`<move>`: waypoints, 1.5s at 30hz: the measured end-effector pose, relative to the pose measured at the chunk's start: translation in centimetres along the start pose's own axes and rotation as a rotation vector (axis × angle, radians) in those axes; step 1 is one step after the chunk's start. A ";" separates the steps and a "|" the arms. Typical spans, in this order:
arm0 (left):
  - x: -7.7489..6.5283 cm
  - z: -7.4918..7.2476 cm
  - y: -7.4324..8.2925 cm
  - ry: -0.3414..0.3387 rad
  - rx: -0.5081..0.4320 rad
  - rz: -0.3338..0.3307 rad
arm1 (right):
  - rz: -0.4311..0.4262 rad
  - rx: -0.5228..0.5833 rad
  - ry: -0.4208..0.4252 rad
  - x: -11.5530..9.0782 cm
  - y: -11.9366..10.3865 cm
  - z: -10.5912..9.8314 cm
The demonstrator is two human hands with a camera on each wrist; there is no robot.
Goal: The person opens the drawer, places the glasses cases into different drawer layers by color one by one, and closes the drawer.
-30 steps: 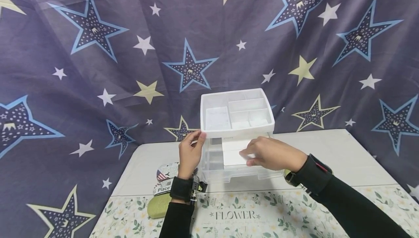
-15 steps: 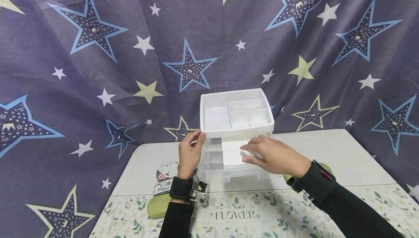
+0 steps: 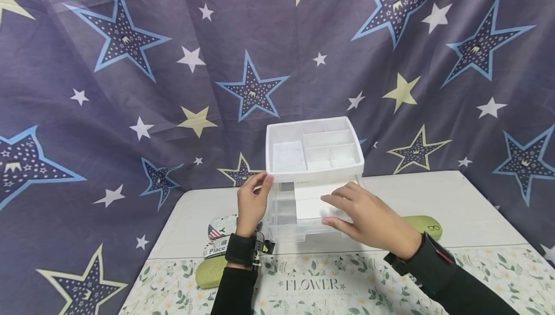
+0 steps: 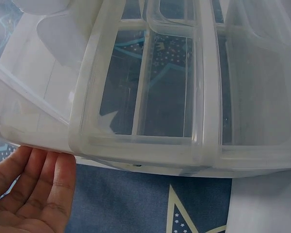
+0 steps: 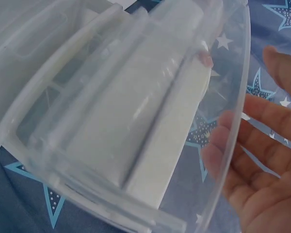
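A storage organizer with a white compartmented top tray point(image 3: 312, 175) stands on the table. One clear drawer point(image 3: 286, 232) below the tray is pulled forward. A flat white box-like item point(image 3: 310, 207) lies in it, its exact kind unclear. My left hand point(image 3: 252, 204) grips the tray's front left corner, thumb in front and fingers at the side; the left wrist view shows the fingers point(image 4: 43, 179) bent against the edge. Over the drawer's right front, my right hand point(image 3: 373, 216) has its thumb and fingers spread, holding nothing. In the right wrist view its fingers point(image 5: 262, 145) are beside the drawer's clear wall.
A green glasses case point(image 3: 427, 227) lies right of the organizer, partly behind the right wrist. To the left are another green case point(image 3: 209, 272) and printed cases point(image 3: 218, 228). A flowered mat point(image 3: 312, 283) covers the table's front; a starry curtain point(image 3: 277, 26) hangs behind.
My right hand has drawn back toward the lower right and its thumb and fingers have spread apart. More of the right green case shows. The left hand keeps its place.
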State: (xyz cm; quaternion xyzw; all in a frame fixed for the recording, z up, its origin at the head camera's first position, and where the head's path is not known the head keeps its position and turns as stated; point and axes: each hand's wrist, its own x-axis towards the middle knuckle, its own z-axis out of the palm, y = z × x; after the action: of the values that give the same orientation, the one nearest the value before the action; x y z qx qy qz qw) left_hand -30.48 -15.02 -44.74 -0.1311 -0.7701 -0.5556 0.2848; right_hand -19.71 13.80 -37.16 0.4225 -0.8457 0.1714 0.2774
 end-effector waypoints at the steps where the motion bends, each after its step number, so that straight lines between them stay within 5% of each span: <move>1: 0.0 0.0 0.0 0.001 -0.003 0.001 | -0.016 -0.009 0.017 -0.1 -0.2 0.2; 10: 0.0 0.0 0.0 0.002 -0.004 -0.001 | -0.124 -0.090 0.177 -1.4 -2.4 2.5; 20: -0.1 -0.1 0.1 0.003 0.015 0.002 | -0.240 -0.316 0.436 -1.6 -3.9 4.9; 45: -0.2 -0.2 0.1 -0.015 0.026 0.002 | -0.217 -0.384 0.428 -2.8 -3.6 6.8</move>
State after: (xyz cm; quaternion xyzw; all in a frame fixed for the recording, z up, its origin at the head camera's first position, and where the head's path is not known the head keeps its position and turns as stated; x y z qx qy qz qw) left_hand -30.25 -15.15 -44.72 -0.1322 -0.7792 -0.5444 0.2811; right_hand -17.60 9.85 -44.00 0.4045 -0.7350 0.0628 0.5406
